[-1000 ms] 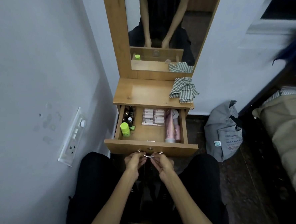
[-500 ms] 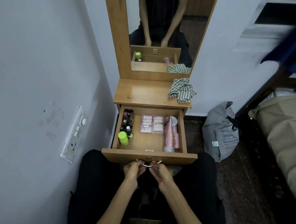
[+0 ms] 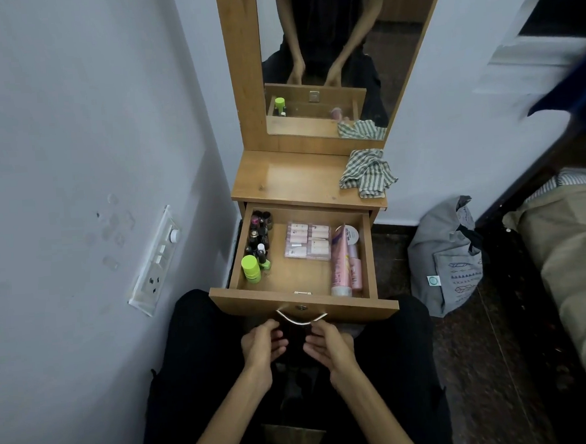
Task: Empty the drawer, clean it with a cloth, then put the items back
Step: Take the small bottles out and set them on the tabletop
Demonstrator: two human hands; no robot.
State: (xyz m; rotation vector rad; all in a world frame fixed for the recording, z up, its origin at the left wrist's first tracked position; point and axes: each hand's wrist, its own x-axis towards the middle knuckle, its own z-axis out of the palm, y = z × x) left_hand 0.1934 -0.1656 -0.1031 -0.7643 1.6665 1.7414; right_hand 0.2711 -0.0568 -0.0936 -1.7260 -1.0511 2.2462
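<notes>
A: Drawer stands pulled out, full?
B: Yes: one green-capped bottle, two pink tubes, one packet; small bottles uncountable.
A: Hands?
B: Left hand, right hand, both loosely spread, empty, below the handle. One striped cloth on the table.

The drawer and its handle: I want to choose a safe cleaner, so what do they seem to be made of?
The drawer looks like wood-grain laminate or veneered board, light brown with a smooth, slightly glossy finish; the glare on the matching top suggests a sealed surface. Solid wood cannot be ruled out. The handle looks like polished metal: thin, curved, silvery, with bright highlights.
</notes>
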